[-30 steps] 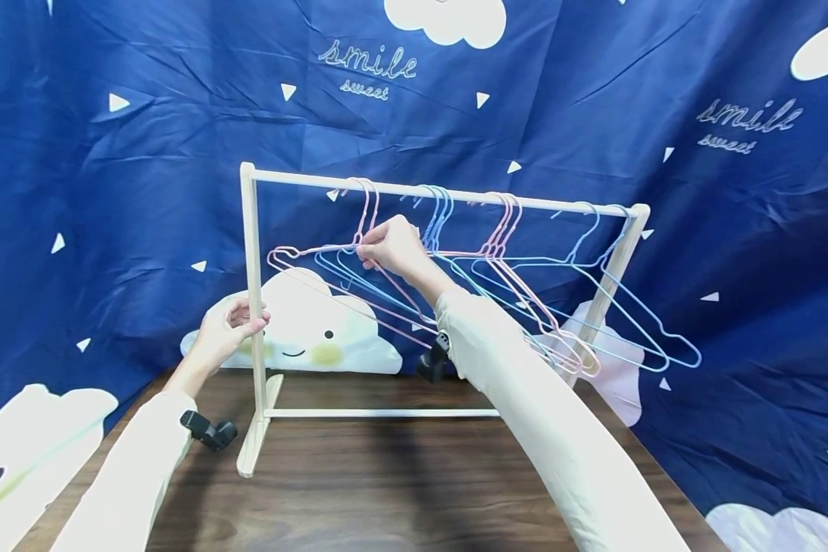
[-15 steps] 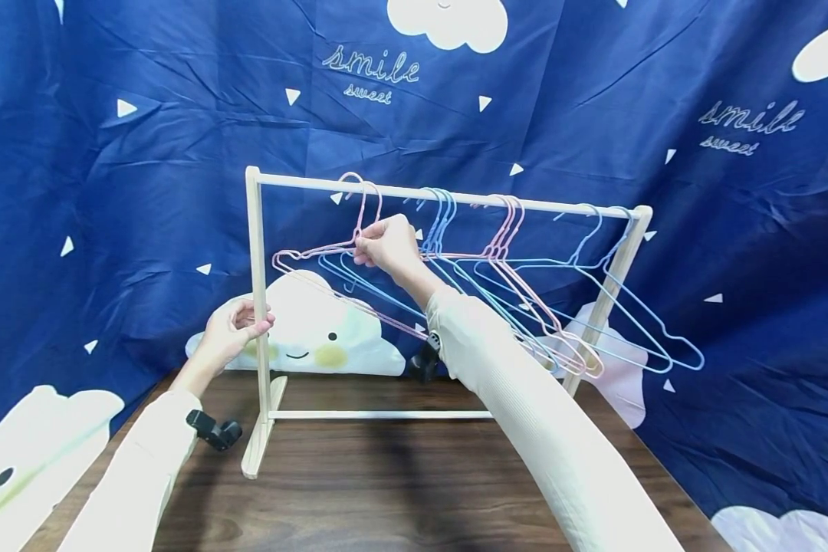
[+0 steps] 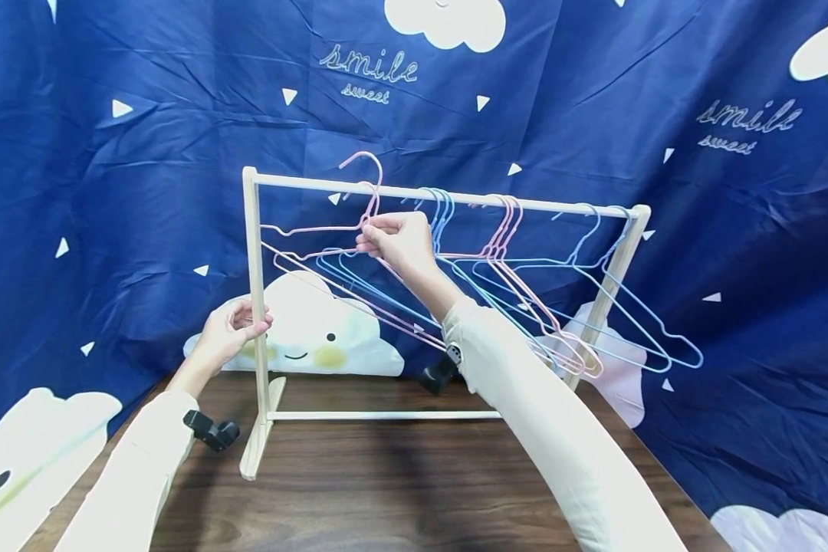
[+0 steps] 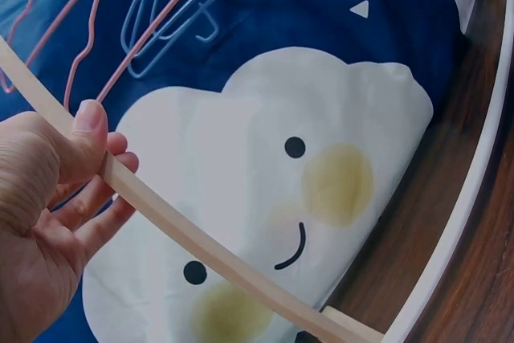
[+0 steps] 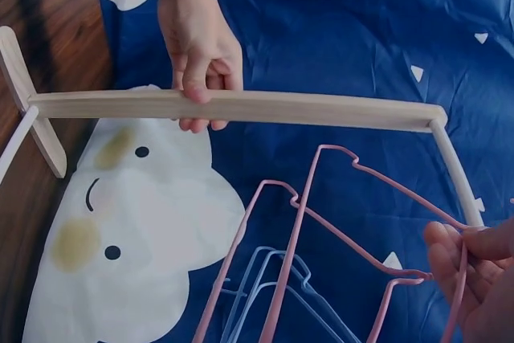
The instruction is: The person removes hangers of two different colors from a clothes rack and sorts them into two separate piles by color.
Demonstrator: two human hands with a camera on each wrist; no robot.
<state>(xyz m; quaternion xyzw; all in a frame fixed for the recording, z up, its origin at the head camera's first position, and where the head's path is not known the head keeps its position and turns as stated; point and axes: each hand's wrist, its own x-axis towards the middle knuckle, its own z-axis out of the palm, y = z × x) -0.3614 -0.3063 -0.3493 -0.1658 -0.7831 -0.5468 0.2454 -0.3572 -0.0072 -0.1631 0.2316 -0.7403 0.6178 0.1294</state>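
Note:
My right hand (image 3: pixel 403 241) pinches a pink clothes hanger (image 3: pixel 381 175) just below its hook. That hook stands above the top rail (image 3: pixel 303 182) of a wooden clothes rack, apart from it. In the right wrist view the held hanger's arm (image 5: pixel 409 193) slants away from the fingertips. Another pink hanger (image 3: pixel 310 254) hangs on the rail behind it. My left hand (image 3: pixel 224 330) grips the rack's left post (image 3: pixel 254 253), thumb on the near side and fingers behind, as the left wrist view shows around the post (image 4: pixel 177 218).
Blue hangers (image 3: pixel 448 211), pink hangers (image 3: pixel 510 218) and further blue hangers (image 3: pixel 596 222) hang along the rail to the right. A white lower bar (image 3: pixel 386 415) joins the rack's feet on the brown wooden table (image 3: pixel 303 491). A blue printed curtain (image 3: pixel 179 153) stands behind.
My right hand has raised the pink hanger; its hook came up off the rail and now stands above it. The left hand keeps its hold on the post.

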